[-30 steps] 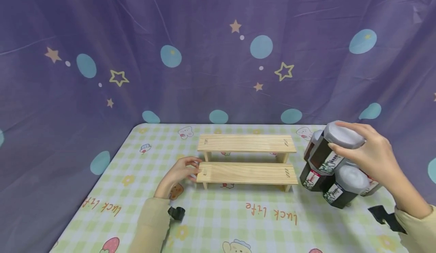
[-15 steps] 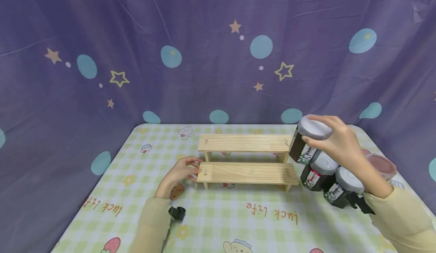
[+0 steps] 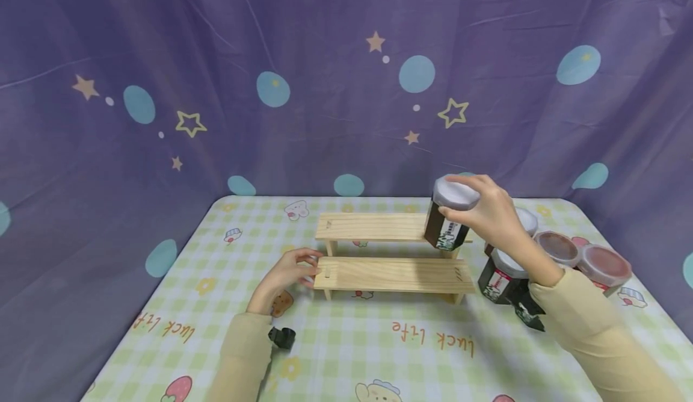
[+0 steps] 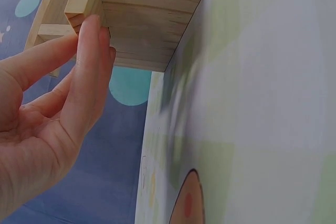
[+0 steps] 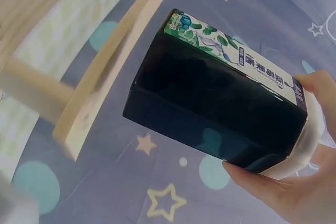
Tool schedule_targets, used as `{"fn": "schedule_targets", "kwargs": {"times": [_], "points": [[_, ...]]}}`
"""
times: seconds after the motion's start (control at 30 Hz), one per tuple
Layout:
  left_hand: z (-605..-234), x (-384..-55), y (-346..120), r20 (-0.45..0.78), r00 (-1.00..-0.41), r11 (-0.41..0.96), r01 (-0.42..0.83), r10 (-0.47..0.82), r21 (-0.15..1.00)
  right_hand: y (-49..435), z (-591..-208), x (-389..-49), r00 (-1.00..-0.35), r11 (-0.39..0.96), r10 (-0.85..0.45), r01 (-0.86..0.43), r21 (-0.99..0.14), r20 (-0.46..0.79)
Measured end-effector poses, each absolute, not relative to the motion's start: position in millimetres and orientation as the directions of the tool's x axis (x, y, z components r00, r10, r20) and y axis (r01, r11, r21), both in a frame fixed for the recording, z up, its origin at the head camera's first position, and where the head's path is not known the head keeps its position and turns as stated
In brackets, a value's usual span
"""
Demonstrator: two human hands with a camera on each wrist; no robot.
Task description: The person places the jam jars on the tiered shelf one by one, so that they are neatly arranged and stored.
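My right hand (image 3: 487,209) grips a dark jam jar (image 3: 446,226) by its pale lid, thumb on one side and fingers on the other. In the right wrist view the label on the jam jar (image 5: 210,98) shows, and a gap separates its base from the shelf board (image 5: 100,87). It hangs tilted over the right end of the upper tier (image 3: 373,227) of a two-tier wooden shelf. At the left end of the lower tier (image 3: 390,274), my left hand (image 3: 287,269) holds the board's edge, fingertips touching the wood (image 4: 84,3).
Several more jars stand at the right, partly behind the right forearm: a dark one (image 3: 500,280) with a red-edged label, and jars with reddish tops (image 3: 603,262). A checked cloth (image 3: 335,342) covers the table. A purple curtain (image 3: 346,143) hangs behind.
My right hand has carried the jam jar leftward from above the other jars to over the upper tier's right end. The left hand stays where it was.
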State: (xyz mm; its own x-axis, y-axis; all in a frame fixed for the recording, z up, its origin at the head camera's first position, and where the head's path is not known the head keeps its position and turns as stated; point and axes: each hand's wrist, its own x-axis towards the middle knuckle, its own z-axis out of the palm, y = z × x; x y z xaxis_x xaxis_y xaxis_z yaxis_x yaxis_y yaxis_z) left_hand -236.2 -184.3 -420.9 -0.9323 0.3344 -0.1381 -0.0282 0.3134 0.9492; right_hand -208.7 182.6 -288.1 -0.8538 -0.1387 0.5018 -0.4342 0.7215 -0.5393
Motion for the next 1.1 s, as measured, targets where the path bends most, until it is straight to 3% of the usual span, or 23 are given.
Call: {"fn": "schedule_targets", "kwargs": {"times": [0.5,0.73,1.1], "points": [[-425.3,-241.0,-187.0,-0.139,-0.935,0.303,-0.036,0.326,0.952,135.4,-286.0,-232.9,-0.856,0.672,-0.171,-0.464,-0.578,0.488],[-426.2,-238.1,-187.9,-0.078,-0.929,0.265,0.022,0.361,0.964,116.7,-287.6,-240.3,-0.844,0.647,-0.18,-0.488,-0.585,0.505],[-429.9,-240.2,-186.3,-0.158,-0.942,0.306,-0.062,0.297,0.95,85.7,-290.7,-252.7,-0.847,0.61,-0.248,-0.513,-0.604,0.47]]}}
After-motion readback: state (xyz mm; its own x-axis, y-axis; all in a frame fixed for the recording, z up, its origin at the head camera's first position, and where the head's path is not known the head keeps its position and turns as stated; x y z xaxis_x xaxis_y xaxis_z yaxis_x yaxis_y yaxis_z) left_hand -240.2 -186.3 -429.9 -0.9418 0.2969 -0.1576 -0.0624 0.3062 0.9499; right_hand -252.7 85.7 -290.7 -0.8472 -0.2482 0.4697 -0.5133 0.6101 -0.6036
